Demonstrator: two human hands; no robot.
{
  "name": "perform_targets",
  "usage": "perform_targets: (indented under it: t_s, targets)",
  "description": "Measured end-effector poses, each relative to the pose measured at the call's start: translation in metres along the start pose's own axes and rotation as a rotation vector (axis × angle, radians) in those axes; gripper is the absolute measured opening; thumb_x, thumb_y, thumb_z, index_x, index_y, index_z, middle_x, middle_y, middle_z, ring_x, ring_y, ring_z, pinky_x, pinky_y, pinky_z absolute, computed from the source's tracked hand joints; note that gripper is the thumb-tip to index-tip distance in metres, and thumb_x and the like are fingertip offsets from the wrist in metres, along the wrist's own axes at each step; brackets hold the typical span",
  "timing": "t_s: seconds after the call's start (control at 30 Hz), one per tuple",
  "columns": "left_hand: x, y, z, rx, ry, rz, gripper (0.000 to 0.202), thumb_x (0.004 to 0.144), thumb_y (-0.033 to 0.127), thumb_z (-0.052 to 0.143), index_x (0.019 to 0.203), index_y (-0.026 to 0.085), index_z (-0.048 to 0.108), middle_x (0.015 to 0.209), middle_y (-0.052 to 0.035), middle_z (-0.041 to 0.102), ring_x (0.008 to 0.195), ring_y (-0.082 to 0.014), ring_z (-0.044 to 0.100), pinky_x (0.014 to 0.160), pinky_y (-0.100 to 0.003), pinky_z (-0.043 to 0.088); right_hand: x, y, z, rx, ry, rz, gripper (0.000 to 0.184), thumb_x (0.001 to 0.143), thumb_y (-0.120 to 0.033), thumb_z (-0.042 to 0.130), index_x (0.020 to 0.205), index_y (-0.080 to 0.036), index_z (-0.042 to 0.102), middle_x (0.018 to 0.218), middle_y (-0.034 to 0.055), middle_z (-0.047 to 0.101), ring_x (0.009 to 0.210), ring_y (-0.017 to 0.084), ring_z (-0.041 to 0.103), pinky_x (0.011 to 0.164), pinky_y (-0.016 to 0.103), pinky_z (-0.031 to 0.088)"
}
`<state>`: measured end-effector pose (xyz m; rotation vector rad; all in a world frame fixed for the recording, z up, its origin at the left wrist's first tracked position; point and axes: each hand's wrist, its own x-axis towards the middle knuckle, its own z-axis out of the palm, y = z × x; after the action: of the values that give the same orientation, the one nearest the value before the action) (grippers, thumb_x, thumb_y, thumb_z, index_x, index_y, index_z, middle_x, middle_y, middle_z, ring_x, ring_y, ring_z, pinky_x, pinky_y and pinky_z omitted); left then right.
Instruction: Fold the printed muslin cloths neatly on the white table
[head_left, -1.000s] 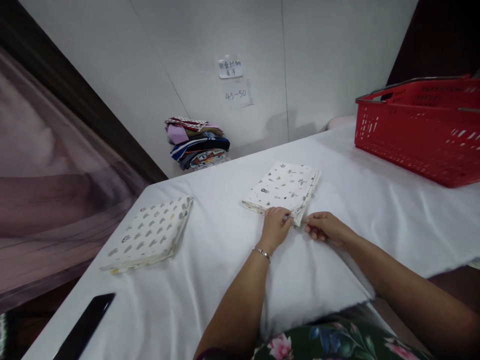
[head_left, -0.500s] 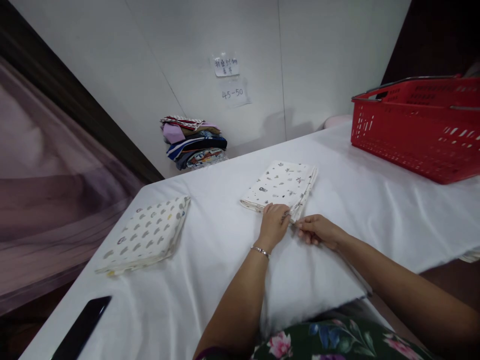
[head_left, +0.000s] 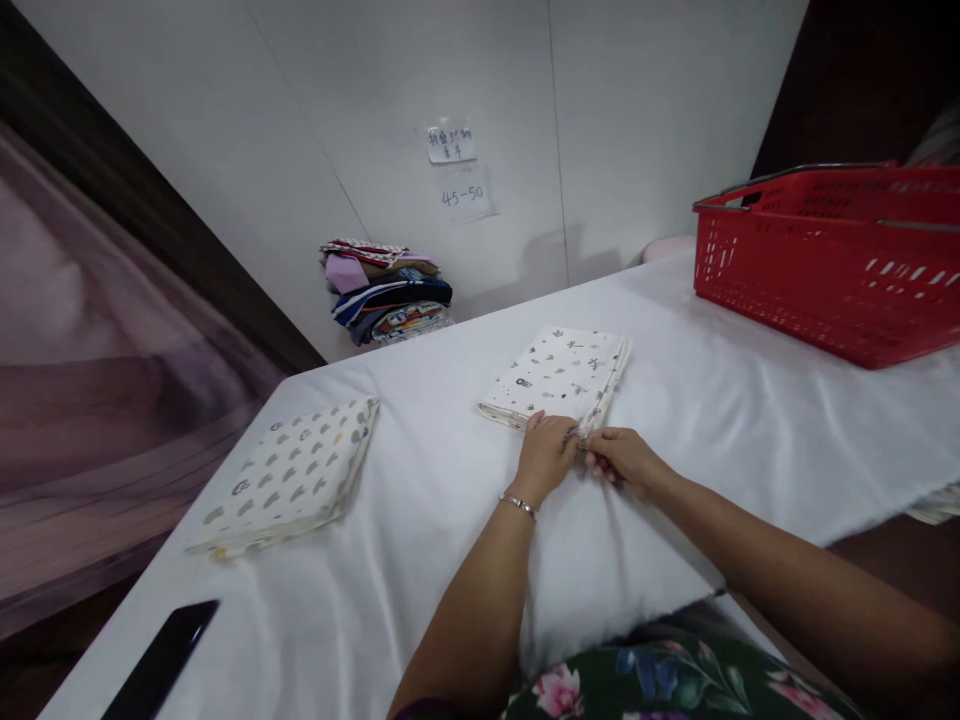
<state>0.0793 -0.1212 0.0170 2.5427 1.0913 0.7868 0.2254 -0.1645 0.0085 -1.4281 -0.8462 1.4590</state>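
Observation:
A folded white cloth with small dark prints [head_left: 559, 375] lies in the middle of the white-covered table [head_left: 750, 440]. My left hand [head_left: 546, 458], with a thin bracelet on the wrist, pinches the cloth's near corner. My right hand [head_left: 619, 460] pinches the same corner from the right, its fingertips almost meeting those of the left. Both hands are closed on the fabric edge.
A second folded cloth with grey spots [head_left: 289, 478] lies at the left. A dark phone [head_left: 159, 660] rests near the front left edge. A stack of folded coloured fabrics [head_left: 386, 292] sits by the wall. A red plastic basket [head_left: 832, 260] stands at the far right.
My right hand has slid left until its fingers meet the left hand at the cloth's corner. The view has shifted slightly.

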Motion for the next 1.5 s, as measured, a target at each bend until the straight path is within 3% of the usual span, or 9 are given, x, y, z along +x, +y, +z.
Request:
perform_targets:
  t_s: [0.23, 0.43, 0.53, 0.67, 0.9, 1.07, 1.5]
  targets:
    - [-0.002, 0.002, -0.005, -0.046, -0.019, -0.009, 0.022, 0.079, 0.018, 0.053, 0.100, 0.023, 0.056, 0.099, -0.0016, 0.065, 0.098, -0.0171, 0.057, 0.105, -0.041, 0.026, -0.005, -0.004, -0.001, 0.147, 0.014, -0.011, 0.012, 0.072, -0.023, 0.061, 0.065, -0.015, 0.055, 0.051, -0.0017, 0.053, 0.038, 0.005, 0.043, 0.031, 0.017, 0.026]
    - [-0.002, -0.005, 0.002, -0.048, 0.032, -0.004, 0.019, 0.077, 0.016, 0.055, 0.095, 0.022, 0.057, 0.095, -0.0009, 0.066, 0.093, -0.0161, 0.058, 0.102, -0.038, 0.030, -0.004, -0.004, -0.012, 0.073, -0.057, -0.049, 0.021, 0.072, -0.033, 0.066, 0.067, -0.015, 0.057, 0.056, -0.0009, 0.057, 0.040, 0.005, 0.046, 0.032, 0.017, 0.027]
    - [-0.001, -0.007, 0.006, -0.054, 0.067, -0.019, 0.016, 0.080, 0.018, 0.054, 0.096, 0.022, 0.057, 0.096, -0.0005, 0.066, 0.093, -0.0156, 0.058, 0.102, -0.037, 0.030, -0.006, -0.004, -0.020, -0.024, -0.024, 0.000, 0.023, 0.073, -0.034, 0.065, 0.064, -0.016, 0.055, 0.053, -0.0004, 0.057, 0.038, 0.006, 0.047, 0.032, 0.017, 0.029]
    - [-0.001, -0.006, 0.007, -0.055, 0.083, -0.030, 0.017, 0.081, 0.017, 0.054, 0.096, 0.022, 0.057, 0.096, -0.0002, 0.066, 0.093, -0.0161, 0.057, 0.102, -0.038, 0.030, -0.008, -0.004, -0.024, -0.139, -0.073, 0.104, 0.022, 0.075, -0.031, 0.063, 0.062, -0.016, 0.055, 0.050, 0.0003, 0.057, 0.036, 0.007, 0.047, 0.030, 0.016, 0.030]
    - [-0.001, -0.006, 0.006, -0.067, 0.087, -0.011, 0.018, 0.079, 0.015, 0.055, 0.096, 0.022, 0.057, 0.096, -0.0004, 0.066, 0.093, -0.0157, 0.058, 0.102, -0.038, 0.030, -0.005, -0.008, -0.015, -0.058, -0.108, 0.148, 0.018, 0.072, -0.028, 0.067, 0.066, -0.014, 0.057, 0.057, 0.0006, 0.060, 0.037, 0.006, 0.049, 0.029, 0.015, 0.029]
    - [-0.002, -0.006, 0.007, -0.048, 0.105, 0.007, 0.018, 0.078, 0.015, 0.056, 0.095, 0.021, 0.057, 0.094, 0.0004, 0.066, 0.092, -0.0154, 0.057, 0.100, -0.037, 0.032, -0.007, -0.008, -0.010, -0.037, -0.062, 0.106, 0.013, 0.073, -0.023, 0.063, 0.066, -0.016, 0.054, 0.054, -0.0020, 0.059, 0.036, 0.005, 0.047, 0.029, 0.015, 0.027]
    - [-0.001, -0.006, 0.005, -0.098, 0.114, 0.015, 0.021, 0.076, 0.014, 0.056, 0.096, 0.021, 0.058, 0.095, -0.0005, 0.067, 0.092, -0.0160, 0.059, 0.101, -0.038, 0.032, -0.005, -0.010, -0.001, 0.024, -0.070, -0.048, 0.017, 0.067, -0.027, 0.065, 0.062, -0.016, 0.053, 0.052, -0.0022, 0.056, 0.039, 0.004, 0.043, 0.032, 0.015, 0.026]
